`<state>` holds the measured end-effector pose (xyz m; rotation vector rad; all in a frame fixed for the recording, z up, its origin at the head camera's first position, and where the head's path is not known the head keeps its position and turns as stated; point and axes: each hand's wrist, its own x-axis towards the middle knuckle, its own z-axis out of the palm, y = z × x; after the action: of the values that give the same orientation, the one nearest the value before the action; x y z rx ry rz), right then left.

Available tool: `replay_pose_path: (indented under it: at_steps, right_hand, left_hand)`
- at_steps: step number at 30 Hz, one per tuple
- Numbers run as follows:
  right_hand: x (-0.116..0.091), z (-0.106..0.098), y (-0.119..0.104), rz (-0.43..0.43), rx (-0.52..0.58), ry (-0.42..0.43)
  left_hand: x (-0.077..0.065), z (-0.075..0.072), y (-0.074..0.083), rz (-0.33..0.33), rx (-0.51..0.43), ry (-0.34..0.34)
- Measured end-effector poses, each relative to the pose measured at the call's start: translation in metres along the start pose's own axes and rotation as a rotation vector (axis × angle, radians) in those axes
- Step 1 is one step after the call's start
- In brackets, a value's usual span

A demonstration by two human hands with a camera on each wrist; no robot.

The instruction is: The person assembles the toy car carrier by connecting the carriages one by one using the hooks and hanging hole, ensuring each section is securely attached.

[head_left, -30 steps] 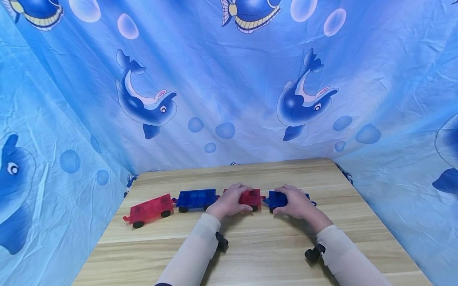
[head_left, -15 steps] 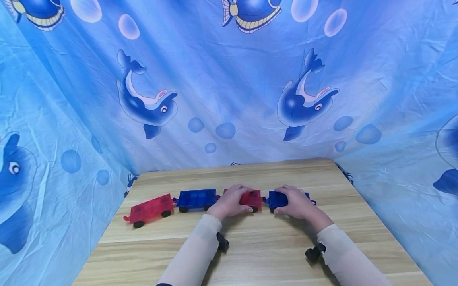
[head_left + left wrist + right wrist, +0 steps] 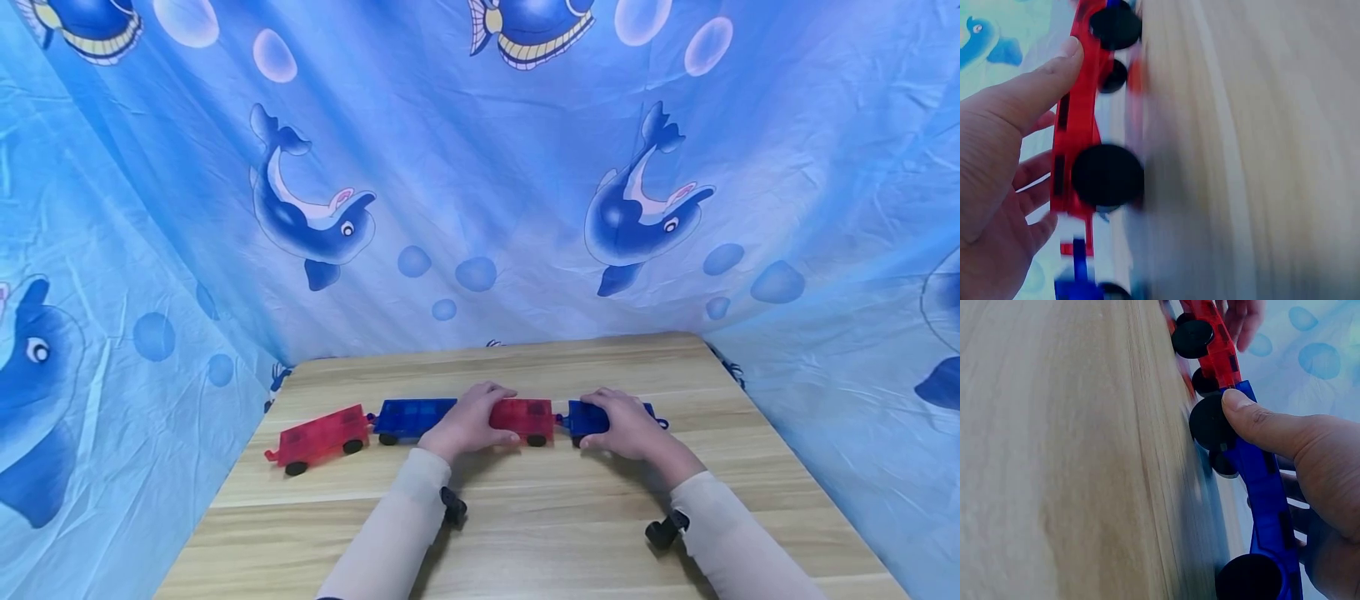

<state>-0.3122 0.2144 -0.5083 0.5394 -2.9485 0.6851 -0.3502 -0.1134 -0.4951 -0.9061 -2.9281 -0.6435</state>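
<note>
Four toy wagons of see-through plastic with black wheels stand in a hooked line on the wooden table. My left hand (image 3: 467, 423) straddles the second from the right, a red wagon (image 3: 528, 415); thumb near side, fingers far side, loosely spread, as the left wrist view shows. With my right hand (image 3: 624, 427) I hold the rightmost, a blue wagon (image 3: 1266, 487); the thumb presses by its front wheel, and the other fingers are partly hidden behind it. Farther left stand another blue wagon (image 3: 412, 415), partly covered by the left hand, and a red wagon (image 3: 324, 435) set at an angle.
The wooden table (image 3: 555, 517) ends at a back edge against a blue curtain (image 3: 480, 192) printed with dolphins and bubbles. More curtain hangs on both sides. A black wrist camera sits on each sleeve.
My left hand has slid a little leftward along its red wagon, uncovering more of it. The right hand keeps its hold; the overall view has shifted slightly.
</note>
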Motion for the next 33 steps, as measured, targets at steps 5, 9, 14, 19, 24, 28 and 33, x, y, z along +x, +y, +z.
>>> replay_pose_path:
  at_steps: [5, 9, 14, 19, 24, 28, 33]
  right_hand:
    - [-0.001, 0.000, 0.004, 0.006, 0.001, 0.001]
    - [-0.003, 0.000, 0.008, 0.015, 0.003, 0.004]
    - [-0.004, 0.000, 0.012, 0.023, 0.007, 0.004]
    - [-0.006, -0.002, 0.014, 0.023, 0.016, -0.001]
    - [-0.008, -0.007, 0.016, 0.025, 0.017, -0.001]
    - [-0.009, -0.008, 0.021, 0.021, 0.010, 0.000]
    - [-0.012, -0.009, 0.025, 0.025, 0.020, 0.004]
  left_hand:
    - [-0.012, -0.006, -0.016, 0.008, 0.005, 0.010]
    - [-0.021, -0.012, -0.028, 0.008, 0.012, 0.020]
    - [-0.034, -0.021, -0.045, -0.039, 0.009, 0.042]
    - [-0.047, -0.030, -0.065, -0.082, 0.043, 0.057]
    - [-0.062, -0.039, -0.084, -0.129, 0.060, 0.078]
    - [-0.073, -0.043, -0.098, -0.158, 0.043, 0.077]
    - [-0.080, -0.045, -0.105, -0.166, 0.005, 0.075]
